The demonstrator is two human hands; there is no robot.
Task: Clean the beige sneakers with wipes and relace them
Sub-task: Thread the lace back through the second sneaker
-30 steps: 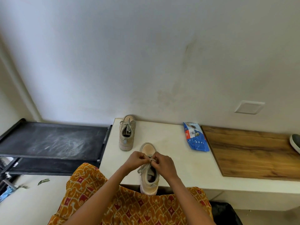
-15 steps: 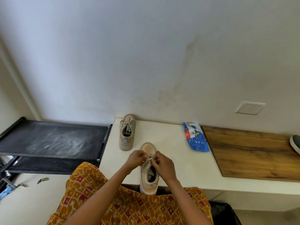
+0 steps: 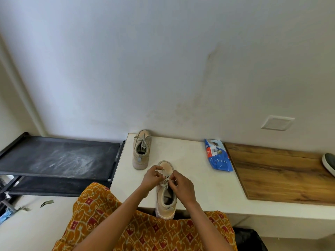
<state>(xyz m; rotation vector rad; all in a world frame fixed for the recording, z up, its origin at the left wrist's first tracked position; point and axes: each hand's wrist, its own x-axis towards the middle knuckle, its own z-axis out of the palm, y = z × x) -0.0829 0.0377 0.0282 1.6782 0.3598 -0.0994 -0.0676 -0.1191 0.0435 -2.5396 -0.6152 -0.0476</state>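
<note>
A beige sneaker [image 3: 165, 201] stands toe-away on the white counter [image 3: 195, 180], its heel at the front edge. My left hand [image 3: 151, 178] and my right hand [image 3: 181, 183] meet over its tongue, each pinching part of the grey shoelace [image 3: 165, 180]. The second beige sneaker [image 3: 141, 150], laced with a bow, stands behind and to the left near the wall. A blue pack of wipes [image 3: 217, 156] lies on the counter to the right.
A wooden board [image 3: 279, 171] covers the counter's right part, with a dark shoe [image 3: 329, 163] at its far right edge. A black dusty rack [image 3: 58, 156] stands on the left. My orange patterned clothing [image 3: 145, 230] fills the foreground.
Both hands stay on the lace of the near sneaker, with small finger movements; a short lace end now hangs between them. The shoe has not moved.
</note>
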